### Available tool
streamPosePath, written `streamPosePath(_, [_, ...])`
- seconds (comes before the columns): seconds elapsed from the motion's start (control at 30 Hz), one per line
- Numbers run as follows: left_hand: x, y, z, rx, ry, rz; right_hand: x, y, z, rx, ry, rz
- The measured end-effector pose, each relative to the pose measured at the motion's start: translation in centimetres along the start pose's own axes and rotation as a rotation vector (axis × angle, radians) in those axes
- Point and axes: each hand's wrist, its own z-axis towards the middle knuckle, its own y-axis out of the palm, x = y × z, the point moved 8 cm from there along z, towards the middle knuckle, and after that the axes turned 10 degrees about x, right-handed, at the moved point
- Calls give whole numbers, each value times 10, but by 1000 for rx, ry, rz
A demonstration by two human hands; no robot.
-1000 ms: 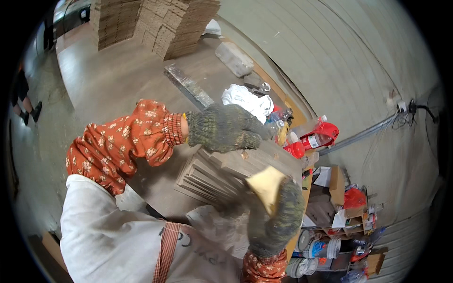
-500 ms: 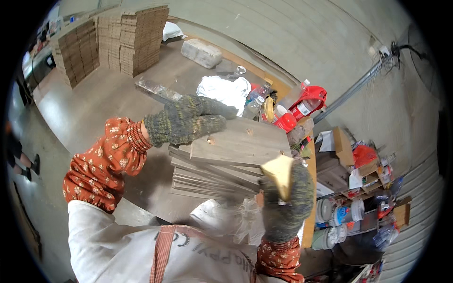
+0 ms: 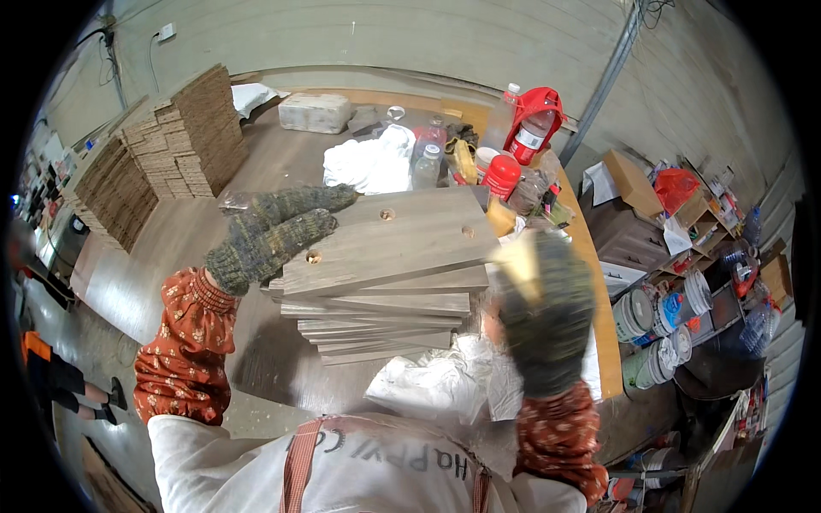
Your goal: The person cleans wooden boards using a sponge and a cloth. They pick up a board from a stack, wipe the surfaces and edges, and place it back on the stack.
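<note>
Boards (image 3: 385, 282) sit stacked on the table (image 3: 265, 171), just before the red jug (image 3: 534, 120). Keep your left hand (image 3: 274, 235) flat, fingers together, on top. Your right hand (image 3: 543, 321) cups the stack's end; hold it steady.

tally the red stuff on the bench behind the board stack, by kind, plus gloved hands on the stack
Red jug with handle: 1
Red-capped container: 1
Red-topped bottle, by the white cloth: 1
Gloved hands: 2, left hand flat on the top board, right hand at the stack's right end
Total: 5
</note>
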Motion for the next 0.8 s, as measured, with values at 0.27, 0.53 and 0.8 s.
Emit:
streamPosePath(0.27, [2,4,5,1,-140,67,1,-11,-2,221,51,166])
streamPosePath(0.53, [12,-1,9,-72,133,412,67,12,-20,152,196,73])
streamPosePath(0.8, [43,37,8,-409,141,895,93,1,-39,306,323,157])
